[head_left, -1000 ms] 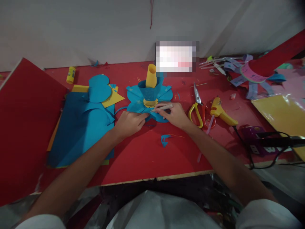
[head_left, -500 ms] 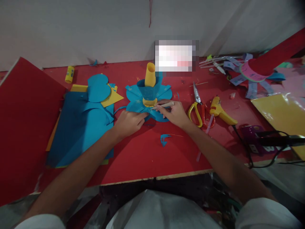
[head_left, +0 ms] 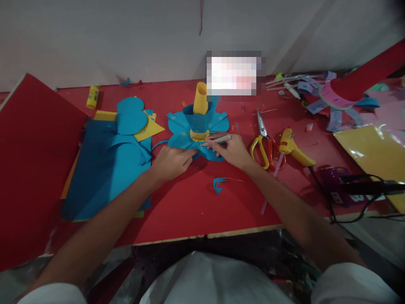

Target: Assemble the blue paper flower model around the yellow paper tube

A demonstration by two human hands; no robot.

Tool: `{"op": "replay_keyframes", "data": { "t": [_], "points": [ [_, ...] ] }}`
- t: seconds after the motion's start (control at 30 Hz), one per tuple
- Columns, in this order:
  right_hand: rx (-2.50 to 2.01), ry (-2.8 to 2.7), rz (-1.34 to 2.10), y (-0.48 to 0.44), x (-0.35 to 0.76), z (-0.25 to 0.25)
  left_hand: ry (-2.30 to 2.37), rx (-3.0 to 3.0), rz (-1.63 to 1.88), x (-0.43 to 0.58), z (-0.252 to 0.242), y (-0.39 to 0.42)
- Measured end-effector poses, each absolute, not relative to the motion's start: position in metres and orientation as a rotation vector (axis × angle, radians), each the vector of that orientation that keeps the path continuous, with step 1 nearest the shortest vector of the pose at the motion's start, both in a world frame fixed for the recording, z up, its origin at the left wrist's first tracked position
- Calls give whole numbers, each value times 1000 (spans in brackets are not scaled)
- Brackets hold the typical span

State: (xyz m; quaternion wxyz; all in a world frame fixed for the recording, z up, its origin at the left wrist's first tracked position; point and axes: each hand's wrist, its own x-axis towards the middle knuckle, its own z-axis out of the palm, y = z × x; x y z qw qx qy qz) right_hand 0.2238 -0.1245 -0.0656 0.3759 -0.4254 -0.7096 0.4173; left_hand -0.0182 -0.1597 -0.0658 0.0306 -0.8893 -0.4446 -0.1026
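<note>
A blue paper flower shape lies flat at the middle of the red table. From its centre rises a yellow paper tube with a blue paper cup around it. My right hand is closed on a pale pen, its tip at the flower's front petals. On the near left petal rests my left hand, fingers stretched out and holding nothing.
Blue paper sheets and a glue stick are on the left. Scissors, a yellow glue gun and a purple box with black cables stand on the right. A blue scrap lies nearer the front edge.
</note>
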Motion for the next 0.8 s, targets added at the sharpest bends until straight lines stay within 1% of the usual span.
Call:
{"op": "replay_keyframes", "data": {
  "t": [0.1,0.53,0.8],
  "points": [
    [-1095,-1829,1036,-124,224,-65,-1358,-2732,-321,-18,-66,-159],
    [-1083,-1826,1090,-123,226,-67,-1355,-2744,-355,-18,-64,-160],
    [-1078,-1823,1102,-124,225,-64,-1379,-2742,-296,-17,-62,-160]
  ]
}}
